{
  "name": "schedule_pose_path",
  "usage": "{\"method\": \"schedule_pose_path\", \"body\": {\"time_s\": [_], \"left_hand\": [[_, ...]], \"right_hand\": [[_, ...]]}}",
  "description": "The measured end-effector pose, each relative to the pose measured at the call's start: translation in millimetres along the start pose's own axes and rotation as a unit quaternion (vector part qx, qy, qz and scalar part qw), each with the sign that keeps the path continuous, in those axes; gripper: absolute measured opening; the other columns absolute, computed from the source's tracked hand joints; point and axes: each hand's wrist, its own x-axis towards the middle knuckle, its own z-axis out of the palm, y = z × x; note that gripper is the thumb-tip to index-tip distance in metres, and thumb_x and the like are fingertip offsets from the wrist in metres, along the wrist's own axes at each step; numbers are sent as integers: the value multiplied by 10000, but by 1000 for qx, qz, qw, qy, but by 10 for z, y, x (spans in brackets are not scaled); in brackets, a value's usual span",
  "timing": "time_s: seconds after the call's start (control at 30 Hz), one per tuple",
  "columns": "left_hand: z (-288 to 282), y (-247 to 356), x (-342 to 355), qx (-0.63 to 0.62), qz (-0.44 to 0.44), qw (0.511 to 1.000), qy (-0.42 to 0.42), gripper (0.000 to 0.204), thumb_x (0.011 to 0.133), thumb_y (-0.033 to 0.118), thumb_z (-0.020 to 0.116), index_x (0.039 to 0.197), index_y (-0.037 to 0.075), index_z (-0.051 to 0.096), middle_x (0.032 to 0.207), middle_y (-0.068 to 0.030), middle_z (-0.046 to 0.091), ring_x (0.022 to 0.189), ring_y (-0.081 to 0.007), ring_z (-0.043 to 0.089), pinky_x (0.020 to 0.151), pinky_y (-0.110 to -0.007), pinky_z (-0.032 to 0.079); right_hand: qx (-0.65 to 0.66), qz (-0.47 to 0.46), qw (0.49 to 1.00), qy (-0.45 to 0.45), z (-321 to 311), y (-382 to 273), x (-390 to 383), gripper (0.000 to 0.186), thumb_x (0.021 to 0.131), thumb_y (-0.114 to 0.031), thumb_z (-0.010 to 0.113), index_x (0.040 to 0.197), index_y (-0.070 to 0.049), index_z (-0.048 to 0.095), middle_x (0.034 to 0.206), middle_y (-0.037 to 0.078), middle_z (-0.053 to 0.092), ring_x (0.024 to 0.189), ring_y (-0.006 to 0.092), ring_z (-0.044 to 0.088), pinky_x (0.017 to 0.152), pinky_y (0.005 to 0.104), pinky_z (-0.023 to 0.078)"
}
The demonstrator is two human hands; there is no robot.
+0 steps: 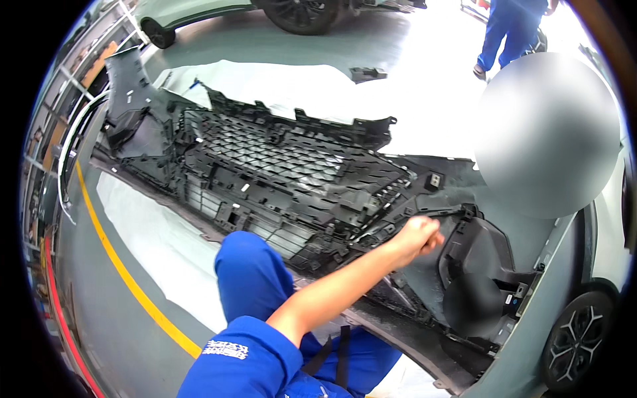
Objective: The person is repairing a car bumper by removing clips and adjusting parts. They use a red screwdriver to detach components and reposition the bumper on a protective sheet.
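Note:
A black car bumper (232,174) lies with its inner side up, stretching from far left to near right. Its mesh grille (275,154) takes up the middle. My left hand (421,237) reaches from the lower left, over the bumper's right part. The fingers are curled closed; whatever they may hold is too small or hidden to make out. Just right of the hand is a curved black plastic liner (488,245) on the bumper. My right hand is out of sight.
White sheeting (279,83) lies under and behind the bumper. A small black part (368,74) rests on it. Cars stand behind and at right, where a wheel (578,338) shows. Another person's blue-clad legs (507,33) are at the far right. Shelves (73,79) line the left.

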Motion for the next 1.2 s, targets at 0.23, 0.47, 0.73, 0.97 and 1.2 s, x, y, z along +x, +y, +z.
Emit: {"method": "schedule_pose_path", "body": {"time_s": [0.23, 0.47, 0.73, 0.97, 1.2], "left_hand": [[-501, -347, -1827, -15, -86, 996, 33, 68, 978, 76, 575, 988, 37, 630, 901, -60, 689, 736, -101, 603, 635, -253, 492], [-521, 125, -2885, 350, -152, 911, -156, 216, 942, 115, 540, 1081, 14, 670, 845, -18, 674, 715, -98, 574, 632, -274, 470], [-928, -642, -3250, 213, -104, 970, -50, 170, 950, 143, 528, 968, 41, 663, 788, -14, 613, 682, -103, 539, 597, -283, 442], [-1012, -1181, -3182, 193, -97, 975, -60, 181, 913, 129, 509, 890, 46, 668, 735, -46, 618, 609, -139, 544, 545, -321, 427], [-1037, -1338, -2883, 210, -89, 972, -56, 171, 862, 128, 521, 867, 45, 671, 665, -73, 610, 487, -182, 543, 415, -357, 391]], "right_hand": [[-555, -79, 825, 72, -305, 1666, -1647, 253, 881, -188, 662, 822, 38, 758, 797, 157, 760, 729, 299, 701, 751, 441, 569], [-792, 78, 443, -412, -744, 3006, -1822, 277, 990, -100, 606, 1202, 58, 690, 1167, 286, 710, 978, 352, 720, 762, 402, 600], [-767, 88, 478, -418, 823, 2739, -2194, 244, 981, -98, 617, 1169, 45, 678, 1120, 267, 704, 938, 335, 716, 738, 396, 596], [-736, 53, 486, -469, 1526, 2971, -2310, 216, 974, -97, 626, 1141, 33, 668, 1078, 249, 700, 903, 321, 712, 717, 391, 592], [-715, 45, 487, -499, 1954, 3137, -2386, 189, 966, -95, 636, 1113, 22, 657, 1037, 232, 695, 869, 307, 709, 696, 386, 589]]}}
